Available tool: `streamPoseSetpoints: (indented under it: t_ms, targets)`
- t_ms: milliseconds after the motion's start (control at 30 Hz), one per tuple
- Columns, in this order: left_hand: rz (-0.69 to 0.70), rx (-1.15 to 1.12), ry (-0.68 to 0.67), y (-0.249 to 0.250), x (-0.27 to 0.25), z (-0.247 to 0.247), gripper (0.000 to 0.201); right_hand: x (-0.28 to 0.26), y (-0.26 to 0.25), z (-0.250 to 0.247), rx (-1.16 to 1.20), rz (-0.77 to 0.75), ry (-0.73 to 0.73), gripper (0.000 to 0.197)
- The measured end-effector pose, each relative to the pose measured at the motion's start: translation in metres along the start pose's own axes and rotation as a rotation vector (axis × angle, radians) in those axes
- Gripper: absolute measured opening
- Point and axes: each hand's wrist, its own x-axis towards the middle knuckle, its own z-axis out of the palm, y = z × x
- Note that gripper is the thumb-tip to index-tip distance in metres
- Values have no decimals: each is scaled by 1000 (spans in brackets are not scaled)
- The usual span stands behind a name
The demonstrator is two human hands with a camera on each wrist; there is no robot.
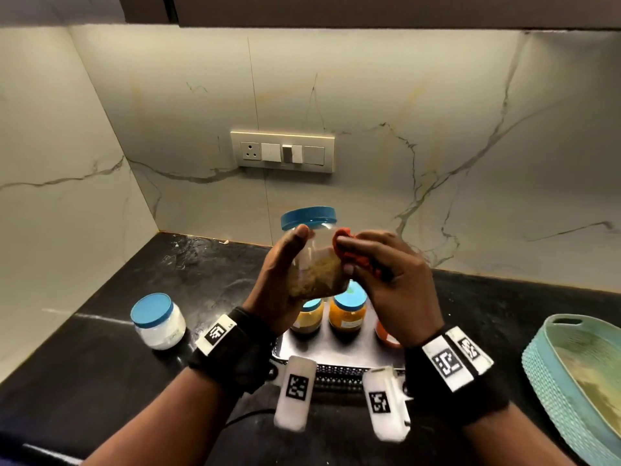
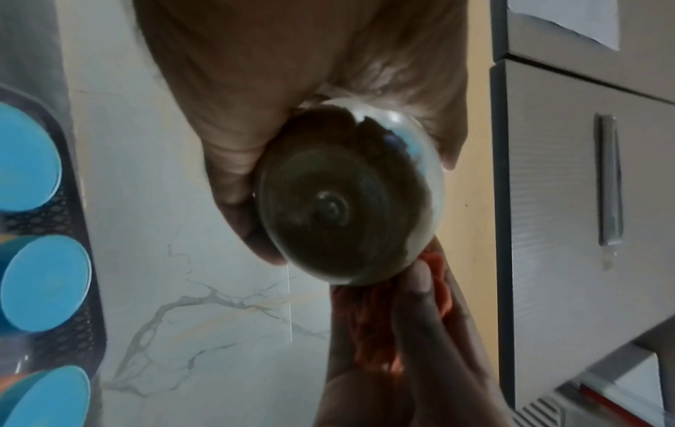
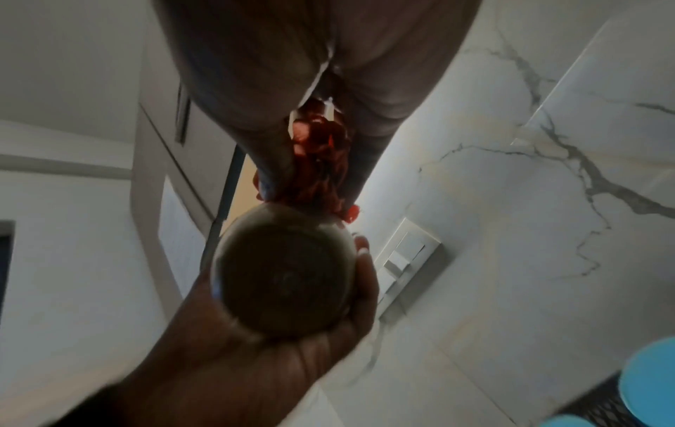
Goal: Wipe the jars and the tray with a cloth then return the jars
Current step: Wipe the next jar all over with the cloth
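My left hand (image 1: 285,267) grips a clear jar (image 1: 319,267) with a blue lid (image 1: 308,216) and brown powder inside, lifted and tilted above the tray. My right hand (image 1: 369,257) holds a bunched red cloth (image 1: 349,250) and presses it against the jar's right side. The left wrist view shows the jar's round base (image 2: 347,202) with the cloth (image 2: 369,317) below it. In the right wrist view the cloth (image 3: 321,161) touches the top of the jar (image 3: 285,277). Under my hands the metal tray (image 1: 339,353) holds a yellow jar (image 1: 307,317), an orange jar (image 1: 347,312) and a partly hidden red jar (image 1: 386,334).
A white-filled jar (image 1: 158,321) with a blue lid stands on the black counter (image 1: 100,381), left of the tray. A teal woven basket (image 1: 544,371) sits at the right edge. A switch panel (image 1: 282,151) is on the marble wall behind.
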Motion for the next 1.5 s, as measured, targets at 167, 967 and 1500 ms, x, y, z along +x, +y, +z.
streamPoseSetpoints:
  t_ms: [167,967,1500]
  targets:
    - [-26,145,167,3,6,-9,84,-18,0,11,-107,-117,8,30]
    - [39,158,149,-4,3,1,52,12,-4,3,-141,-167,-17,29]
    - [61,95,170,-4,-1,2,73,22,-7,3,-48,-60,-5,27]
